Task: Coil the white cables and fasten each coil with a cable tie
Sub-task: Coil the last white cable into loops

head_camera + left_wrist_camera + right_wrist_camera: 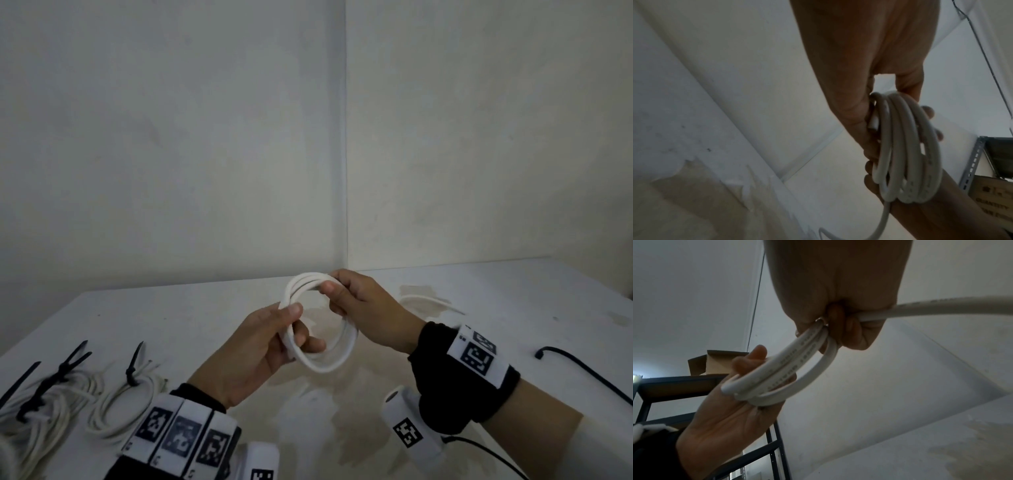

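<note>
A white cable coil point(320, 322) of several loops hangs above the table, held between both hands. My left hand point(267, 342) pinches its near-left side, thumb on top, fingers through the ring. My right hand point(356, 305) grips the far-right side with curled fingers. In the left wrist view the coil point(908, 146) lies edge-on against my left fingers point(867, 113), with a free end trailing down. The right wrist view shows the loops point(789, 369) running from my right fist point(840, 327) to my left hand point(731, 405), and a loose tail point(941, 305) leading off right.
Two tied coils point(126, 401) point(37, 411) with black cable ties lie at the table's left front. A loose black cable tie point(582, 373) lies at right. More white cable point(424, 299) rests behind my right hand. Walls meet in a corner behind the white table point(205, 308).
</note>
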A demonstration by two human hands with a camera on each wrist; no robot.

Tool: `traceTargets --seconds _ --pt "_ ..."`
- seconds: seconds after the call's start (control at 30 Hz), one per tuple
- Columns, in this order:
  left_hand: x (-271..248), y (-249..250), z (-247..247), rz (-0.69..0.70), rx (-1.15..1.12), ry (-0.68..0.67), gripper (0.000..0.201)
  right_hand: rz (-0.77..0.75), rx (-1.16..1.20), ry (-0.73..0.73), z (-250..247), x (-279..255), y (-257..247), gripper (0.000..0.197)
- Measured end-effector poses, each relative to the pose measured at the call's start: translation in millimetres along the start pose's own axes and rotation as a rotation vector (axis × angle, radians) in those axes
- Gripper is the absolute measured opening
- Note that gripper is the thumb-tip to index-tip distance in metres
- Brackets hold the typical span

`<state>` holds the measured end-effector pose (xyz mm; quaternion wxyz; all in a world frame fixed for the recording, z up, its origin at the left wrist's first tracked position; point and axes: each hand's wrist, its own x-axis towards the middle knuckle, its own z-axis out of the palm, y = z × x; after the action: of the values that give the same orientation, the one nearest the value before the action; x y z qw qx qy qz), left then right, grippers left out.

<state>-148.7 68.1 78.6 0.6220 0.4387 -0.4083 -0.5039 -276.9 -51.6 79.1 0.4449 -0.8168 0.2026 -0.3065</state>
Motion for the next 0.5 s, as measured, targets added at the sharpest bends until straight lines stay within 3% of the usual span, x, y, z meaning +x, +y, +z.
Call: traceTargets --seconds 0.1,0.33,0.5 --pt "0 -2 2 0.013 -0.025 0.053 0.019 0.002 0.016 0.0 2 0 2 0.031" --pt "8 -7 10 0.055 0.063 0.179 0.028 0.0 -0.005 -0.008 -3 -2 2 0.03" --pt "11 -6 5 0.081 -0.01 0.229 0.027 -0.01 -0.112 -0.024 -10 -17 13 0.03"
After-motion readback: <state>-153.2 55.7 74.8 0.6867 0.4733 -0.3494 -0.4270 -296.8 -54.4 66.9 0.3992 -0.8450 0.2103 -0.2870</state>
